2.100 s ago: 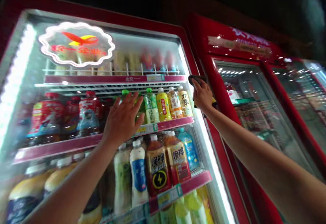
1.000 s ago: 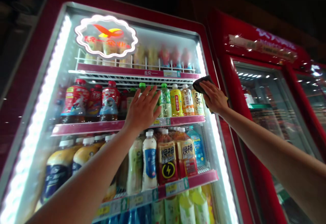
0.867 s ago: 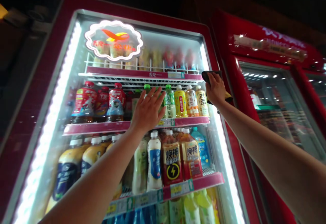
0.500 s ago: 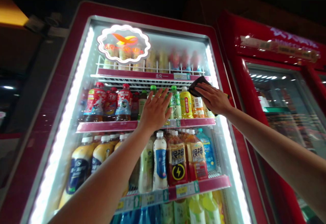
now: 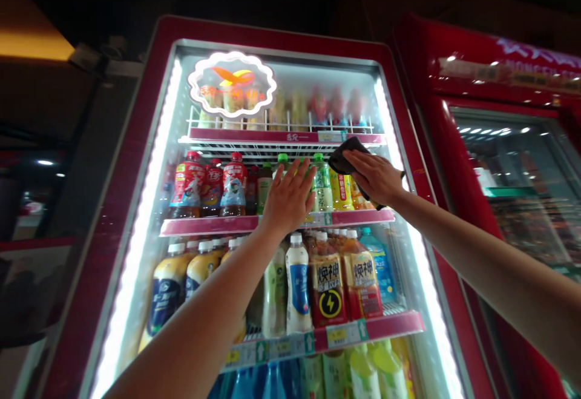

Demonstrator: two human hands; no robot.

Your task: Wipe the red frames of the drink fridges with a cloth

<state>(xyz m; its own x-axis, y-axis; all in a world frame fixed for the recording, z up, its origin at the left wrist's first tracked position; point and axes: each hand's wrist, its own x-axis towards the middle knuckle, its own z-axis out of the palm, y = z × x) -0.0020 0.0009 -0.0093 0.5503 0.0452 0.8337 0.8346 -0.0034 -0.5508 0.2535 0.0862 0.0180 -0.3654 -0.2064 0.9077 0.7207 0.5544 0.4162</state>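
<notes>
A tall red-framed drinks fridge [image 5: 276,34] with a lit glass door stands in front of me. My left hand [image 5: 289,200] lies flat against the glass [image 5: 290,72], fingers stretched upward, in front of the middle row of bottles. To its right, my right hand [image 5: 376,178] presses a dark cloth [image 5: 347,155] to the glass. The cloth shows beyond the fingertips and below the palm. Behind it, a yellow-labelled bottle [image 5: 341,192] is partly covered.
Shelves of bottles fill the fridge, with price strips [image 5: 281,346] along their edges. A glowing scalloped sign [image 5: 232,84] sits at the door's upper left. Another red fridge [image 5: 458,87] stands at the right.
My right hand and the cloth have slid a little to the left across the glass, closer to my left hand. The view has shifted slightly; my left hand keeps its place on the door.
</notes>
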